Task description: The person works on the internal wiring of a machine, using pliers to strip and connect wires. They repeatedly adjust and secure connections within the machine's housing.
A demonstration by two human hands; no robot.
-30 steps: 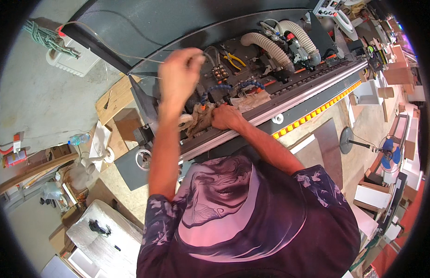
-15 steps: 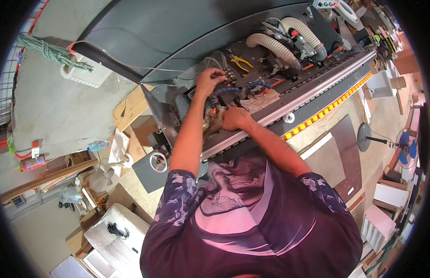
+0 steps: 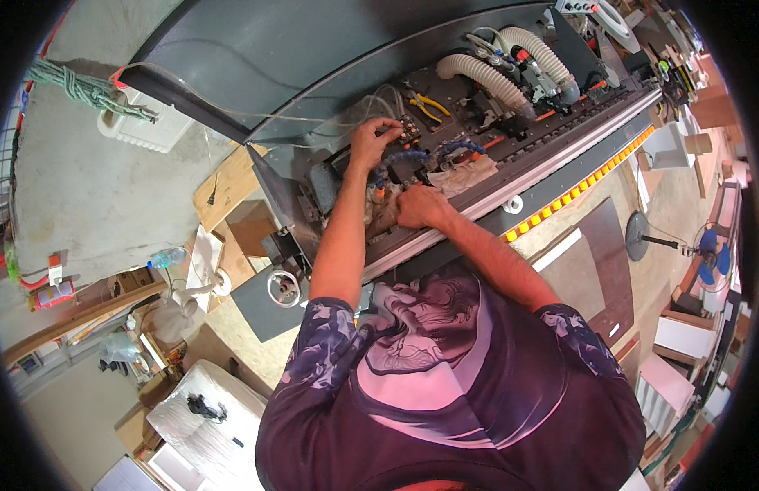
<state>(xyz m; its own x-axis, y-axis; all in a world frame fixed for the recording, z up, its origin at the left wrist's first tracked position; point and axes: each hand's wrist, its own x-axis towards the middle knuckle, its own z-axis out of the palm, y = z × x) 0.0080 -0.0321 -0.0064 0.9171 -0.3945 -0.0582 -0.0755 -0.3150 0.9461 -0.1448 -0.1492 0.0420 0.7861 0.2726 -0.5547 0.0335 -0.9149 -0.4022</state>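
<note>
**Left hand (image 3: 369, 146) has moved in to the fitting block (image 3: 409, 131); right hand (image 3: 424, 206) has kept its place**

The left hand, raised and apart from the block in the earliest frame, is now beside it. Left grip: narrow, thumb and forefinger close together; whether anything is pinched there cannot be told. The fitting block lies just right of these fingertips; contact unconfirmed. Its long axis appears to run away from the person, across the fingers, a judgement at this size. The left hand is the nearer; the right sits closer to the person.

Right grip: fingers curled under, contents hidden, with tan crumpled material (image 3: 385, 211) just to its left.

Further out: blue coiled hose (image 3: 405, 155) between the two grips; yellow-handled pliers (image 3: 432, 105) beyond the left grip, to its right; pale corrugated hoses (image 3: 484, 80) farther right.
</note>
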